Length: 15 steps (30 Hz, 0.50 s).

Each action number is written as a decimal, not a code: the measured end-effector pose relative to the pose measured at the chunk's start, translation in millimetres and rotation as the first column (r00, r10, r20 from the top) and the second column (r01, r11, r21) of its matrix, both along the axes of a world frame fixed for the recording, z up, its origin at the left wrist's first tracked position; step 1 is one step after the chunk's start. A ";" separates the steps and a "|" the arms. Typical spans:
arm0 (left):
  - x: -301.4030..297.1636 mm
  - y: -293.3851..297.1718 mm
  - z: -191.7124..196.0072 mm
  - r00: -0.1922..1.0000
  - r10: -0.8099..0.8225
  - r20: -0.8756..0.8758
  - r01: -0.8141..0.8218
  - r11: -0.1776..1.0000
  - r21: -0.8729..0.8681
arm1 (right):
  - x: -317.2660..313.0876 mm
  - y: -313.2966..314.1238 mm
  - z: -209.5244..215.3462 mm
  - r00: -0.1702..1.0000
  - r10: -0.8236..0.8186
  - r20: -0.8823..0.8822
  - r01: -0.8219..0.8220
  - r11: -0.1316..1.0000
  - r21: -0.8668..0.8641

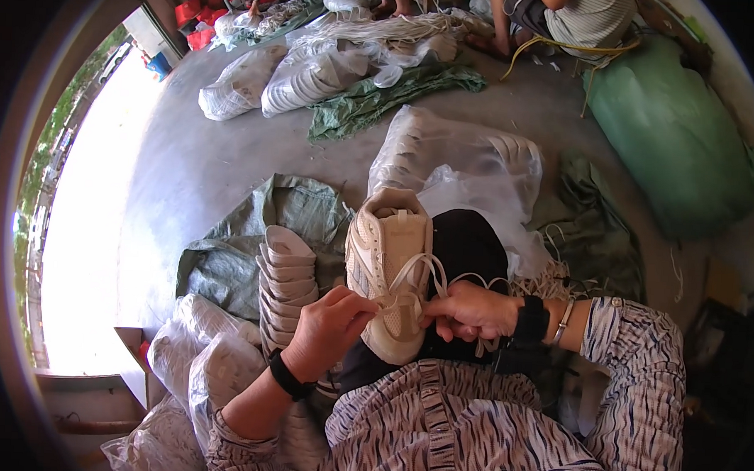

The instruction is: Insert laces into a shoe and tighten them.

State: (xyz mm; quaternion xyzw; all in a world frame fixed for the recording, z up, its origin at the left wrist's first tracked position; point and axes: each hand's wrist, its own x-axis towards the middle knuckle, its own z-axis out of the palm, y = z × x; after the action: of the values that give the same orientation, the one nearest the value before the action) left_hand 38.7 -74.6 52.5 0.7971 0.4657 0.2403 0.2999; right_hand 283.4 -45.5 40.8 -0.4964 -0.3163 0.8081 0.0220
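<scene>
A cream shoe (pixel 390 273) rests on the person's lap, its lace (pixel 425 274) pinched by the left hand (pixel 328 332) and right hand (pixel 471 311) at its toe, with clear plastic bags (pixel 458 168) beyond it and a green sack (pixel 675 138) far right of it.

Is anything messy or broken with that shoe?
Nothing looks broken. The cream shoe is only half laced: both hands, left and right, pinch its lace, which hangs in loose loops.
</scene>
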 end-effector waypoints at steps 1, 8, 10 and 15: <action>3.2 0.4 -0.1 1.000 -0.003 0.001 0.003 1.000 0.002 | 1.2 -1.1 -3.1 1.000 -0.007 -0.010 0.007 1.000 0.010; 15.6 -1.7 -14.2 0.970 0.094 0.225 -0.136 0.975 0.177 | 0.2 -3.9 -8.6 0.999 -0.033 -0.016 0.034 0.997 0.066; 18.1 -4.2 -16.2 0.942 0.111 0.316 -0.136 0.989 0.058 | 3.3 -3.1 -10.8 0.993 -0.099 -0.060 0.099 0.995 -0.004; 18.7 -4.3 -5.2 0.965 0.039 0.258 -0.024 0.998 -0.064 | 16.6 -4.1 -6.6 0.997 -0.077 0.020 0.073 0.986 0.148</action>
State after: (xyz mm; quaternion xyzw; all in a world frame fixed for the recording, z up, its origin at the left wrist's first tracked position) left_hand 57.3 -78.8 47.2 0.7419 0.4421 0.3332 0.3783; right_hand 300.0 -49.5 34.2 -0.5154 -0.3563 0.7748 0.0847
